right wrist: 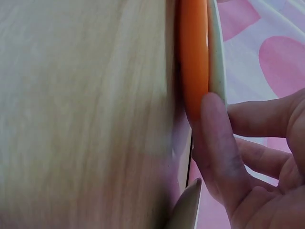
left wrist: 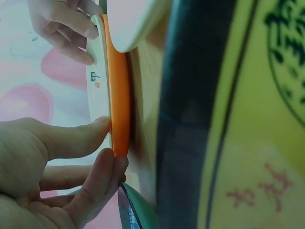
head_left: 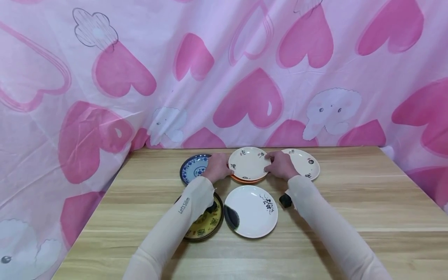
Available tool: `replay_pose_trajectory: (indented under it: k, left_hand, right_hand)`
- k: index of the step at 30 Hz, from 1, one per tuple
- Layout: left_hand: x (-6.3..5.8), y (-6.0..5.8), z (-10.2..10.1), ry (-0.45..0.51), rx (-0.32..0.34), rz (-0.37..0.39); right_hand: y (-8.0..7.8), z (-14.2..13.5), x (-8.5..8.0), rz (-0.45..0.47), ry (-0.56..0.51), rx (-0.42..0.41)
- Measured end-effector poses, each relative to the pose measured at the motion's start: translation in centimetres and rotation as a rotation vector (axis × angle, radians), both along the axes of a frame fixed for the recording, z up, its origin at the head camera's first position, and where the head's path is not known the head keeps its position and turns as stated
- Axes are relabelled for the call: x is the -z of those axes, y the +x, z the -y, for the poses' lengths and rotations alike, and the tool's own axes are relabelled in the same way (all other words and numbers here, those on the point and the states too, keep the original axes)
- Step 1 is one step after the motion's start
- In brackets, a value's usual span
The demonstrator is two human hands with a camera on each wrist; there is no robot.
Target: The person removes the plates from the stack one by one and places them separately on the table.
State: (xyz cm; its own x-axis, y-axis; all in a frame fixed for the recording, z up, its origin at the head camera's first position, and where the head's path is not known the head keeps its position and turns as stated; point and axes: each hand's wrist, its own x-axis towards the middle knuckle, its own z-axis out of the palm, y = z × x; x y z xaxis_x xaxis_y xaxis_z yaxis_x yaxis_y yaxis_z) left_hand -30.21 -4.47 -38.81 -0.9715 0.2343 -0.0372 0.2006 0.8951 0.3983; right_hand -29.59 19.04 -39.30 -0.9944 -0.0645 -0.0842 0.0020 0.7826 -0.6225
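Note:
A cream plate (head_left: 249,163) with small dark motifs lies on an orange plate (head_left: 246,181), whose edge shows beneath it. My left hand (head_left: 217,168) grips the cream plate's left rim. In the left wrist view, its thumb lies at the cream rim and its fingers (left wrist: 102,167) touch the orange side. Opposite, my right hand (head_left: 281,165) grips the right rim; its fingers (right wrist: 218,129) reach across the edges of both plates in the right wrist view. How far the fingers reach underneath is hidden.
A blue-patterned plate (head_left: 191,168) stands left, partly behind my left hand. Another cream plate (head_left: 308,163) lies right. Nearer are a yellow-brown dark-rimmed plate (head_left: 206,229), partly under my left sleeve, and a white plate (head_left: 252,214). A pink heart-patterned cloth (head_left: 245,46) hangs behind the wooden table (head_left: 350,202).

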Motion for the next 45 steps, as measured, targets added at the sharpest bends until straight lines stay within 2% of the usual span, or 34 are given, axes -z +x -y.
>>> replay_pose_trajectory:
  k: [3,12,21,29,34,43,45]
  left_hand:
    - [-0.1,0.0,0.2,0.01,0.001,0.011]
    - [-0.6,-0.1,0.3,0.047,-0.029,0.108]
    - [-1.0,0.0,0.4,0.031,-0.005,0.097]
    - [-0.6,-0.2,0.1,0.021,-0.016,0.108]
    - [-0.9,-0.1,0.0,0.013,-0.026,0.107]
    - [-0.9,0.2,0.0,0.054,-0.001,0.089]
    - [-0.9,0.2,0.0,0.049,-0.007,0.084]
  right_hand:
    - [-0.1,-0.1,0.2,0.038,-0.06,0.016]
    - [-0.1,-0.3,0.3,0.133,-0.294,0.07]
    - [-0.1,-0.7,0.3,0.172,-0.397,0.104]
    - [0.3,-2.0,-0.3,0.181,-0.419,0.055]
    - [0.5,-2.6,-0.7,0.177,-0.458,0.026]
    - [1.1,-3.8,-0.8,0.196,-0.547,-0.04]
    - [1.2,-4.0,-0.9,0.195,-0.54,-0.048]
